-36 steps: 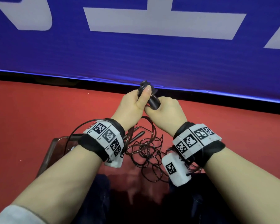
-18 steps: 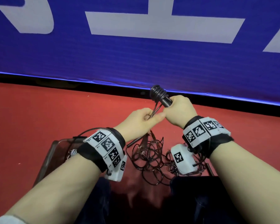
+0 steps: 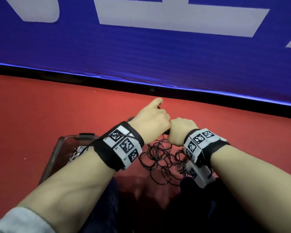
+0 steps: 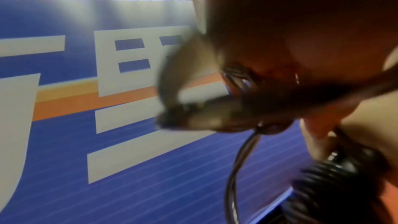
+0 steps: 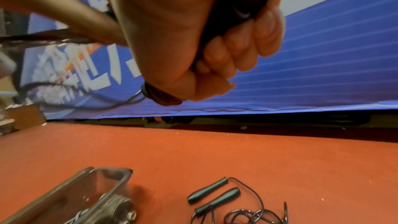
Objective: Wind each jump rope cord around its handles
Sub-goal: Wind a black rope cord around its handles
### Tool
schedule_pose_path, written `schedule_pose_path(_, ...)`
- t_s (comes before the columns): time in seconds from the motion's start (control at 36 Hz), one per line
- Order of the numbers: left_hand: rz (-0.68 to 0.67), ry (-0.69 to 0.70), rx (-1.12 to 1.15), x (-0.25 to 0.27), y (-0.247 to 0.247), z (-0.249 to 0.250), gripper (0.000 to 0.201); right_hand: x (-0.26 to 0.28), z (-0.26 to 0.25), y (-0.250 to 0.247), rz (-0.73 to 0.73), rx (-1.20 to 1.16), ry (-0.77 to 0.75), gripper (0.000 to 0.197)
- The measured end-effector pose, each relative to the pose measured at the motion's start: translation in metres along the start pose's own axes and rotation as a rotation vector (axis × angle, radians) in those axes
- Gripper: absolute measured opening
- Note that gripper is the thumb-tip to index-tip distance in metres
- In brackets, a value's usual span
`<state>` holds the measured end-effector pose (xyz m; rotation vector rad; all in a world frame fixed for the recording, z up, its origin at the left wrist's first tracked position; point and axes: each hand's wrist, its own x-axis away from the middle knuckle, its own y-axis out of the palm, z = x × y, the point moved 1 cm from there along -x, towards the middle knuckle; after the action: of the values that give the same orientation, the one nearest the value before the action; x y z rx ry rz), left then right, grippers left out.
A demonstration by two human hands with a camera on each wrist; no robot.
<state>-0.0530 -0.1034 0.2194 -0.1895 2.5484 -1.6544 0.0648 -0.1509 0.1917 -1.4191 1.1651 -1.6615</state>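
Observation:
My right hand [image 3: 180,132] makes a fist around the black jump rope handles [image 5: 232,6]. A wound coil of dark cord [image 5: 163,97] sticks out below the fist. It also shows blurred in the left wrist view as the coil [image 4: 323,186]. My left hand [image 3: 149,118] is just left of and beyond the right hand, touching it, fingers curled on the cord [image 4: 237,168]. The handles are almost hidden in the head view. The loose cord [image 3: 158,158] lies in tangled loops on the floor beneath both wrists.
A second rope lies on the red floor with two dark handles [image 5: 207,191] and a tangled cord [image 5: 247,214]. A clear plastic bin [image 3: 54,155] stands at my left. A blue banner [image 3: 141,56] stands across the far side.
My left hand has swung from below the handles up and over to their far left side with the cord. My right hand has dropped lower and nearer to me.

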Motion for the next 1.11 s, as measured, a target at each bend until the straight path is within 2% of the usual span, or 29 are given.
schedule_pose_path(0.08,0.109,0.024,-0.010,0.000,0.001,-0.011,0.024,0.006,-0.003,-0.003,0.005,0.061,-0.093,0.007)
schedule_pose_path(0.17,0.130,-0.017,0.123,0.006,0.011,-0.029,0.022,0.014,-0.004,-0.010,0.018,0.092,-0.168,0.014)
schedule_pose_path(0.25,0.064,-0.002,0.413,0.014,0.022,-0.039,0.016,0.021,-0.007,-0.013,0.037,0.074,-0.286,0.014)
schedule_pose_path(0.36,0.061,-0.156,0.877,0.019,0.028,-0.045,0.028,0.026,-0.003,-0.024,0.199,-0.119,-0.342,0.029)
schedule_pose_path(0.42,0.031,-0.233,1.012,0.020,0.032,-0.044,0.045,0.029,0.000,-0.028,0.300,-0.293,-0.328,0.034)
schedule_pose_path(0.44,0.026,-0.292,1.083,0.020,0.033,-0.042,0.042,0.029,0.001,-0.029,0.340,-0.371,-0.303,0.035)
schedule_pose_path(0.53,0.023,-0.495,1.267,0.014,0.028,-0.036,0.011,0.027,0.006,-0.034,0.437,-0.508,-0.189,0.033)
schedule_pose_path(0.56,0.002,-0.534,1.311,0.012,0.024,-0.033,0.010,0.026,0.008,-0.036,0.463,-0.524,-0.148,0.032)
schedule_pose_path(0.61,-0.022,-0.532,1.351,0.008,0.019,-0.028,0.022,0.024,0.010,-0.040,0.502,-0.533,-0.066,0.029)
schedule_pose_path(0.67,-0.027,-0.500,1.386,0.005,0.018,-0.024,0.019,0.023,0.013,-0.044,0.520,-0.544,0.014,0.024)
schedule_pose_path(0.75,-0.069,-0.524,1.423,0.002,0.020,-0.020,0.015,0.021,0.018,-0.047,0.525,-0.511,0.081,0.008)
schedule_pose_path(0.89,-0.099,-0.557,1.346,-0.003,0.022,-0.016,0.016,0.021,0.017,-0.044,0.501,-0.420,0.012,0.047)
schedule_pose_path(1.03,-0.014,-0.663,1.408,-0.005,0.031,-0.020,0.009,0.020,0.015,-0.048,0.358,-1.057,-0.090,0.035)
schedule_pose_path(1.06,-0.001,-0.693,1.439,-0.006,0.033,-0.021,0.005,0.022,0.014,-0.050,0.320,-1.146,-0.099,0.033)
schedule_pose_path(1.11,0.053,-0.747,1.506,-0.008,0.039,-0.021,0.008,0.024,0.011,-0.052,0.286,-1.303,-0.117,0.028)
